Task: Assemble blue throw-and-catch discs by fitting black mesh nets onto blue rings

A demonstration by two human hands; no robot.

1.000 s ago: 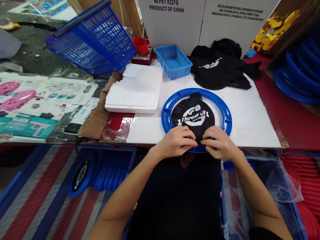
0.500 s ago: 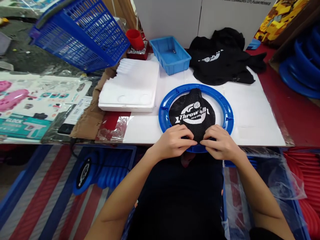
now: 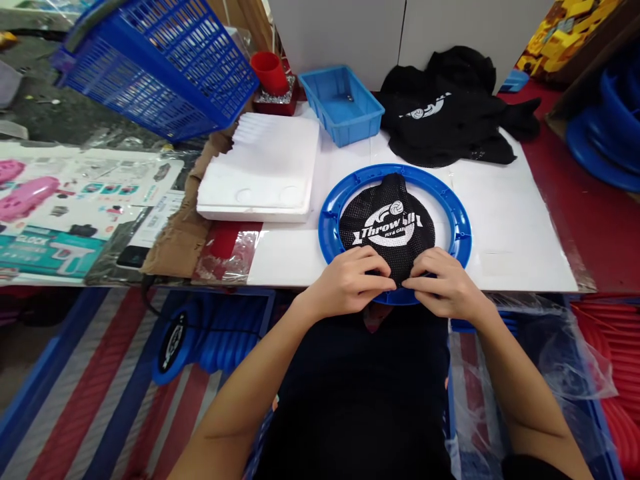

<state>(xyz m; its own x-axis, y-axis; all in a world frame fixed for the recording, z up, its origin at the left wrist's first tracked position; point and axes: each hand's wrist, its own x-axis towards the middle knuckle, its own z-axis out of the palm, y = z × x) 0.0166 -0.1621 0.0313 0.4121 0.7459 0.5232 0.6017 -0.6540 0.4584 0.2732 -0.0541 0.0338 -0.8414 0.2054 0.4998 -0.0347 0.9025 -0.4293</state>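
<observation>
A blue plastic ring [image 3: 333, 233] lies on the white board at the table's front edge. Inside it sits a black mesh cloth [image 3: 360, 207] with a white "Throw Ball" print, its upper part folded and bunched. My left hand [image 3: 353, 283] pinches the cloth's near edge beside the ring's front rim. From the other side, my right hand [image 3: 443, 283] pinches the same edge, its fingertips close to those of the left. The fingers partly hide the cloth edge and the near rim of the ring.
Behind the ring are a pile of black mesh cloths [image 3: 450, 127] and a light blue tray [image 3: 343, 110]. To the left lie a white foam block [image 3: 265, 167], a blue basket [image 3: 165, 73] and a red cup [image 3: 270, 73]. Blue rings [image 3: 600, 147] are stacked at the right.
The view has shifted slightly. Both hands keep their pinch at the cloth's near edge, and the cloth looks a little more spread toward the right.
</observation>
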